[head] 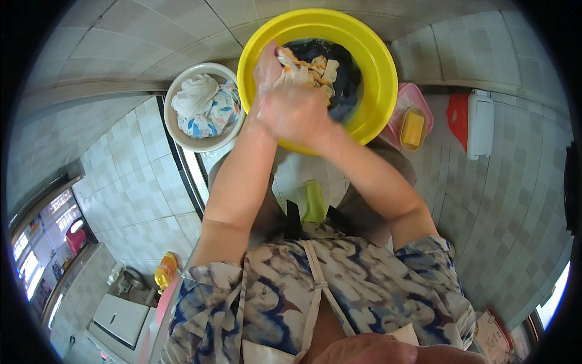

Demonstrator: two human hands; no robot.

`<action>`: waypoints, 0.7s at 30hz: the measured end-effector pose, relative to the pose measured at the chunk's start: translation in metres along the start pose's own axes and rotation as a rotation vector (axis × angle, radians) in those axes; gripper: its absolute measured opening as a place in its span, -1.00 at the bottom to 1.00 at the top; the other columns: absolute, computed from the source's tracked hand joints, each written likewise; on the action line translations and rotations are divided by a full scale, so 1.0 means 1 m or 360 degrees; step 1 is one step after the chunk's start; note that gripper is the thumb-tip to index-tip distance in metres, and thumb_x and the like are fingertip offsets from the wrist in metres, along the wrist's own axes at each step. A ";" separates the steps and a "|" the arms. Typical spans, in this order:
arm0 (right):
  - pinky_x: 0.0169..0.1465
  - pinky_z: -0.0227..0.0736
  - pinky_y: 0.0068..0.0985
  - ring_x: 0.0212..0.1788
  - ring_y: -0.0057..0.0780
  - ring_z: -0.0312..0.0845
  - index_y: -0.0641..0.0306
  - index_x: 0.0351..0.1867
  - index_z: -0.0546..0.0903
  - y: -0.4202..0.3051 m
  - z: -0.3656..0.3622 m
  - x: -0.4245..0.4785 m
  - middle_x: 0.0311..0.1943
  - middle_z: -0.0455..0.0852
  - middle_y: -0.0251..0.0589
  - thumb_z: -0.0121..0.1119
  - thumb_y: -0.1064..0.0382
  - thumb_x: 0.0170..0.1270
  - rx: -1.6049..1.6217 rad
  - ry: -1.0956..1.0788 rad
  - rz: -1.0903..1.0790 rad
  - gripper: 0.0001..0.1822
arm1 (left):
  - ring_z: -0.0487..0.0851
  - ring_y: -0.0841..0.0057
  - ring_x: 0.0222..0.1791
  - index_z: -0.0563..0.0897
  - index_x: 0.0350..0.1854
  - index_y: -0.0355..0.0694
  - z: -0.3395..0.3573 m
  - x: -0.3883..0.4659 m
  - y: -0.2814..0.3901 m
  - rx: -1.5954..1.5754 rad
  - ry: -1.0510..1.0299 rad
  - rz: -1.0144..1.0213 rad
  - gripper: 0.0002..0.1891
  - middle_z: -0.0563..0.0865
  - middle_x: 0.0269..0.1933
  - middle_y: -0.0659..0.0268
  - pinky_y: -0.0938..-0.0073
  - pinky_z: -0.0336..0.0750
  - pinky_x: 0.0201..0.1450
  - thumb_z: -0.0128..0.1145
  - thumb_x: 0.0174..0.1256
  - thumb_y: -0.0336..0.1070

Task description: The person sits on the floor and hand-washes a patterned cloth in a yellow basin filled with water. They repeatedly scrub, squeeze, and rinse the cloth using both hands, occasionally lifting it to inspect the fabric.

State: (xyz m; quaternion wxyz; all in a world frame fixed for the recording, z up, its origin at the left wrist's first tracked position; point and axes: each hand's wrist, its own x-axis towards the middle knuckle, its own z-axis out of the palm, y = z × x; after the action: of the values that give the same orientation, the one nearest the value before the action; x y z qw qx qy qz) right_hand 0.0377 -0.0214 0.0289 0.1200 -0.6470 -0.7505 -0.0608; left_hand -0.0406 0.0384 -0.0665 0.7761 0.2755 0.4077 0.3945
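A yellow plastic basin (386, 86) holds dark wet cloth (348, 84) in water. Over its left part my two hands are on a bunched cream and orange cloth (302, 73). My left hand (268, 68) is at the cloth's left end, partly behind the other hand. My right hand (295, 107) is closed on the cloth's lower side, blurred. To the left of the yellow basin stands a white basin (170, 123) with a white cloth (195, 95) and a blue-patterned cloth (211, 118) in it. At the right, a yellow soap bar (413, 128) lies in a soap dish (411, 148).
A pink plastic container (420, 102) is behind the soap dish. Beyond it a white box-like holder (480, 125) with a red part is near the tiled wall. A green object (314, 200) lies between my knees. A yellow bottle (166, 270) stands lower left.
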 end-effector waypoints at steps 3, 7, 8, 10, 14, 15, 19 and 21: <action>-0.58 0.41 -0.36 -0.59 -0.31 0.55 0.14 -0.40 0.57 0.078 0.035 0.007 -0.61 0.58 -0.26 0.06 0.17 0.11 0.0257 0.0335 0.0119 -0.85 | 0.64 0.47 -0.38 0.57 -0.24 -0.17 0.085 -0.034 0.029 -0.0685 0.0074 -0.0607 -0.79 0.64 -0.36 0.35 0.40 0.58 -0.29 -0.04 0.36 -0.17; -0.52 0.33 -0.46 -0.63 -0.42 0.44 0.24 -0.56 0.54 0.102 0.009 0.021 -0.67 0.53 -0.31 0.02 0.12 0.32 0.1057 0.0672 0.0587 -0.68 | 0.65 0.53 -0.35 0.57 -0.10 -0.26 0.072 -0.033 0.027 0.0205 -0.0456 -0.0508 -0.65 0.67 -0.26 0.26 0.43 0.58 -0.28 0.03 0.30 -0.05; -0.50 0.27 -0.52 -0.63 -0.47 0.37 0.24 -0.62 0.51 0.103 0.004 0.025 -0.69 0.48 -0.33 0.02 0.08 0.34 0.1434 0.0683 0.0777 -0.61 | 0.63 0.55 -0.36 0.58 -0.10 -0.28 0.065 -0.030 0.024 0.0530 -0.0504 -0.0389 -0.64 0.67 -0.27 0.26 0.48 0.55 -0.28 0.07 0.26 -0.07; -0.45 0.23 -0.58 -0.61 -0.54 0.30 0.24 -0.68 0.46 0.111 -0.004 0.021 -0.68 0.46 -0.37 -0.03 0.03 0.39 0.1961 0.0594 0.0963 -0.52 | 0.60 0.60 -0.39 0.59 -0.10 -0.31 0.059 -0.028 0.015 0.1143 -0.0603 -0.0163 -0.63 0.67 -0.28 0.27 0.57 0.50 -0.28 0.13 0.19 -0.11; -0.53 0.20 -0.61 -0.65 -0.65 0.28 0.31 -0.66 0.51 0.128 -0.003 0.014 -0.71 0.46 -0.35 -0.05 -0.01 0.40 0.2625 0.0685 0.0955 -0.48 | 0.57 0.63 -0.42 0.61 -0.20 -0.37 0.063 -0.030 0.020 0.1081 -0.0717 -0.0095 -0.75 0.68 -0.34 0.28 0.65 0.44 -0.29 0.18 0.09 -0.34; -0.53 0.21 -0.61 -0.66 -0.64 0.28 0.31 -0.66 0.52 0.129 -0.004 0.014 -0.71 0.47 -0.35 -0.05 -0.02 0.39 0.2665 0.0651 0.0950 -0.48 | 0.58 0.62 -0.40 0.61 -0.23 -0.36 0.062 -0.029 0.022 0.0779 -0.0579 -0.0132 -0.79 0.67 -0.35 0.29 0.63 0.45 -0.28 0.15 0.12 -0.35; -0.52 0.22 -0.59 -0.66 -0.64 0.28 0.31 -0.66 0.52 0.124 0.000 0.015 -0.70 0.47 -0.37 -0.04 -0.03 0.37 0.2604 0.0504 0.0954 -0.48 | 0.60 0.53 -0.25 0.54 -0.20 -0.28 0.053 -0.022 0.032 -0.0158 -0.0186 -0.0184 -0.85 0.62 -0.25 0.28 0.49 0.50 -0.17 0.03 0.28 -0.33; -0.51 0.22 -0.59 -0.64 -0.66 0.29 0.31 -0.66 0.53 0.113 0.004 0.016 -0.70 0.47 -0.40 -0.03 -0.03 0.36 0.2363 0.0449 0.0955 -0.48 | 0.59 0.42 -0.10 0.47 -0.03 -0.29 0.053 -0.024 0.035 -0.0276 -0.0115 -0.0200 -0.75 0.58 -0.11 0.20 0.40 0.52 -0.01 -0.02 0.32 -0.30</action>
State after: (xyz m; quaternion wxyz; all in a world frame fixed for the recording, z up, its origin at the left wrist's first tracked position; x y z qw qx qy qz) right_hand 0.1462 0.0126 0.0224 0.6225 -0.5585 -0.3677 0.4067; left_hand -0.0181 0.0317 -0.0029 0.8343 0.1952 0.3603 0.3687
